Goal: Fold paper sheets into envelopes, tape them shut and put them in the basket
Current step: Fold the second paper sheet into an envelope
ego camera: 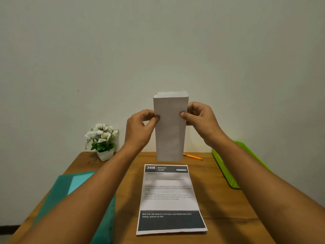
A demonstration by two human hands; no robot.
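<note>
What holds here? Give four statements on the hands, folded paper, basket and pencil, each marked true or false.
1. The left hand and right hand both pinch the folded white paper sheet, held upright. True.
2. The green plastic mesh basket sits at the wooden table's left edge. False: at the right edge.
3. A printed paper sheet with dark bands lies flat on the table. True.
4. The orange pencil lies inside the basket. False: it lies on the table, apart from it.

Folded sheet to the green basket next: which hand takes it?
Right, likely. The green basket sits at the right edge of the table, on the side of the right hand; the left hand would have to cross over. Both pinch side edges of the folded sheet, so either grip could carry it.
</note>
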